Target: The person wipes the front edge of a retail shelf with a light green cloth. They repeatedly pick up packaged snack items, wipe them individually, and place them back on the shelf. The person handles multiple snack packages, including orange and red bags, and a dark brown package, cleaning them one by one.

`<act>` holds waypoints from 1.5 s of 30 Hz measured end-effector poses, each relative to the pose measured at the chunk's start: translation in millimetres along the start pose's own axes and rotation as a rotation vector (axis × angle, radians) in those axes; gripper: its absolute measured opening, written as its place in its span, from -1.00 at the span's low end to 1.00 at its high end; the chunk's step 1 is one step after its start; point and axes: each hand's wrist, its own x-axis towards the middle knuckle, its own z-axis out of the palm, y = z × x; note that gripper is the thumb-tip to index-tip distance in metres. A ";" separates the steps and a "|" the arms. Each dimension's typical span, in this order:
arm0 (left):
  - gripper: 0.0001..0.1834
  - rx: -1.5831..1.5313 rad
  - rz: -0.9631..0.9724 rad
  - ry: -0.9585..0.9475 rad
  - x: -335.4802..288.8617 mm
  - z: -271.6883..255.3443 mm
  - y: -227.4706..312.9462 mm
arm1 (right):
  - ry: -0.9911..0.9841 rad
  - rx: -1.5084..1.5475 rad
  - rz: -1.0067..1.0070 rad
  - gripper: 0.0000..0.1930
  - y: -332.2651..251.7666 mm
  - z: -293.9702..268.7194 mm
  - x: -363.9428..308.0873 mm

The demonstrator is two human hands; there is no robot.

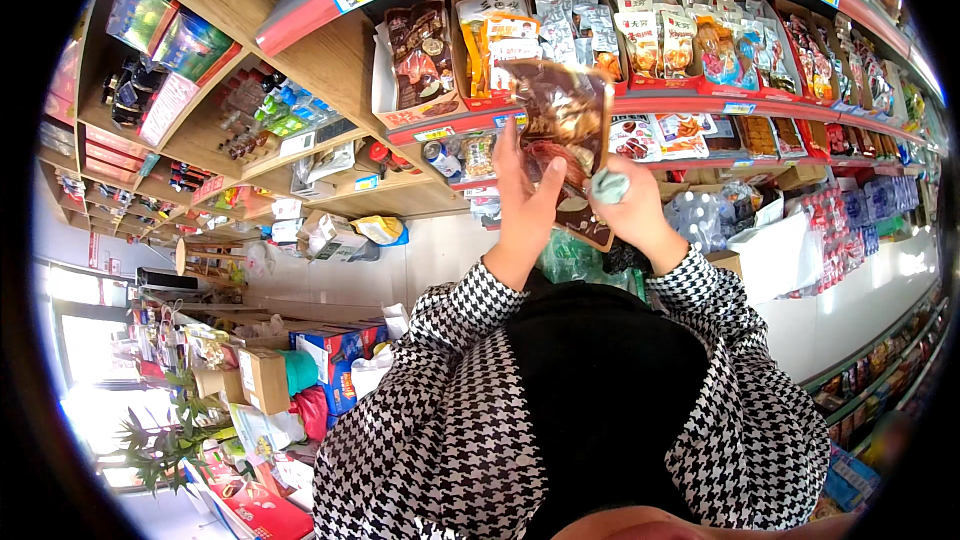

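A dark brown snack pouch [562,110] stands upright before me, with a picture of food on its shiny front. My left hand [530,195] is closed on its left edge, the thumb lying across the front. On the pouch's lower right, my right hand [637,212] is closed around a small pale grey-green cloth [608,187]. That cloth rests against or just before the pouch; which of the two I cannot tell. Behind, a similar brown pouch [420,55] sits in an open box on the shelf, beside a box of yellow and orange packets [497,40].
A red-edged shelf [670,106] crosses ahead, loaded with boxed snack packets [655,35]. Wooden shelving [350,70] stands to the left. Below are green bottles [580,260], a white box [775,255] and wrapped drink packs [835,230]. Cartons [262,380] are piled at lower left.
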 end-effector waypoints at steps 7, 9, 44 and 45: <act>-0.52 -0.172 -0.522 -0.087 0.9 -16.9 6.7 | 0.070 0.626 0.103 -0.68 9.9 -21.7 17.2; -0.55 -0.207 -0.604 -0.196 2.5 -24.5 3.9 | 0.068 0.613 0.128 -0.71 16.3 -31.4 26.3; -0.68 -0.208 -0.507 -0.195 182.2 58.9 -66.2 | 0.132 -0.766 -0.049 -0.48 55.4 -94.9 223.2; -0.67 -0.221 -0.530 -0.214 182.0 56.5 -60.6 | 0.149 -0.814 -0.069 -0.49 58.1 -91.7 221.9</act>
